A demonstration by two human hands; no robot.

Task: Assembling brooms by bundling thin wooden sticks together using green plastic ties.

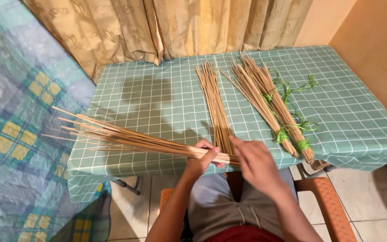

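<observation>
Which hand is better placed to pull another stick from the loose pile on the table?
Right hand: free, beside the loose pile of thin tan sticks. Left hand grips the fanned tan stick bundle.

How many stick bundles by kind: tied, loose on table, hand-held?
Tied with green string: 2, one beside the other
Loose on the table: 1
Held in left hand: 1
Total: 4
</observation>
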